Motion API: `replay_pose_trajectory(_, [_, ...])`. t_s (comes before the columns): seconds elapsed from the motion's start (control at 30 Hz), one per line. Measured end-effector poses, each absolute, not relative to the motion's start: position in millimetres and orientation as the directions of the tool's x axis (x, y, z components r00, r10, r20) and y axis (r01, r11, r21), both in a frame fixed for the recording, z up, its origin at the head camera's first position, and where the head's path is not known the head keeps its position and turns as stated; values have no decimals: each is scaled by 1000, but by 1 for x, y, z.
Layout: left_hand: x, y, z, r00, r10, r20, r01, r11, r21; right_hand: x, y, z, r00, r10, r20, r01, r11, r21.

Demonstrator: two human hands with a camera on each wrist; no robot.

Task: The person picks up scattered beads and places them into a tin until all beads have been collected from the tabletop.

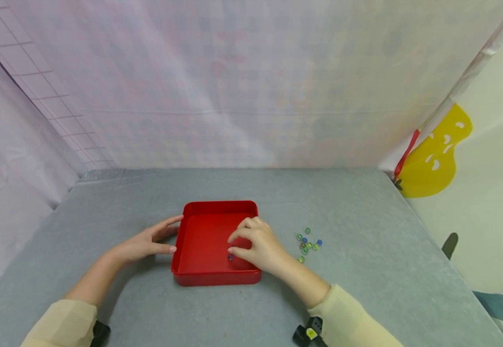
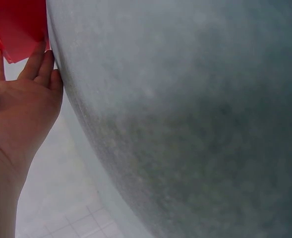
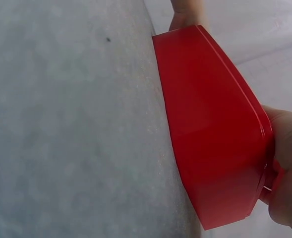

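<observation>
A shallow red tray with rounded corners lies on the grey-covered table. At its left wall is my left hand, fingers spread and fingertips right at the side; the left wrist view shows that hand with its palm beside the red wall. My right hand hangs over the tray's right part, index finger and thumb pinching a small dark marble, mostly hidden by the fingertips. Just below the thumb, a dark blue marble shows against the red floor. The right wrist view mostly shows the tray's outer wall.
Right of the tray, several green and blue glass marbles lie loosely grouped on the table. Pale curtains hang behind and at the sides. A yellow shape marks the right curtain.
</observation>
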State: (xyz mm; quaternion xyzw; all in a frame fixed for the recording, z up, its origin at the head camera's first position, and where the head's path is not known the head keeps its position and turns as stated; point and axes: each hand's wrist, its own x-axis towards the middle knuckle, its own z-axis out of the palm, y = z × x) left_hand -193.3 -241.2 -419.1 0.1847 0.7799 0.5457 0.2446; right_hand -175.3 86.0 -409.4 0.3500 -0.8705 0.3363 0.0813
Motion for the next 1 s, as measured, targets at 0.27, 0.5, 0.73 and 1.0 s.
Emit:
replay_pose_trajectory(0.27, [-194, -242, -420, -810, 559, -176, 25, 333, 942, -175, 87, -408, -735, -560, 383, -669, 507, -544])
replay_pose_trajectory(0.5, [-194, -241, -420, -810, 557, -183, 18, 335, 942, -174, 92, -405, -738, -558, 379, -663, 496, -561])
replay_pose_trajectory(0.73, [-193, -241, -419, -812, 554, -185, 16, 338, 941, -172, 98, -402, -775, -534, 338, -616, 518, -594])
replay_pose_trajectory(1.0, [-194, -241, -419, -814, 552, -181, 23, 342, 939, -171, 104, -401, -786, -510, 349, -609, 540, -582])
